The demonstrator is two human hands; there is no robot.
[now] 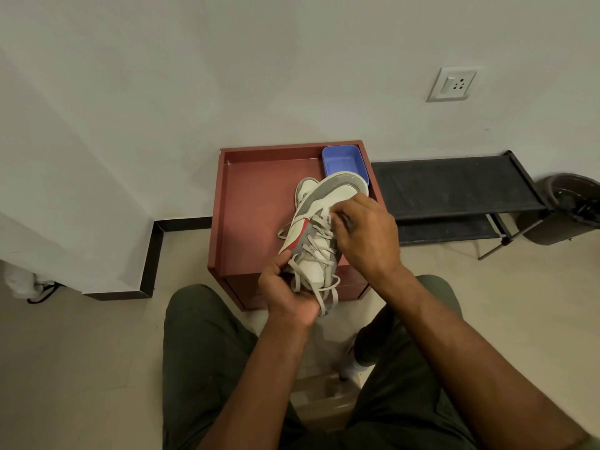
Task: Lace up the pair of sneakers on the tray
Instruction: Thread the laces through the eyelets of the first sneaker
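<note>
White wall [227, 76] behind, pale floor [81, 352] below, black rack [454, 186] to the right, and in the middle a reddish-brown tray [253, 203] with a blue container [342, 162] in its far right corner. Above the tray's near edge, a grey-and-white sneaker [319, 222] held up with toe pointing away, half hiding a second sneaker [305, 190] lying on the tray behind it. Left hand [287, 293] with fingers curled round the heel end, loose lace [319, 295] ends hanging over it; right hand [365, 235] with fingers bent and pinching the lace near the upper eyelets.
</note>
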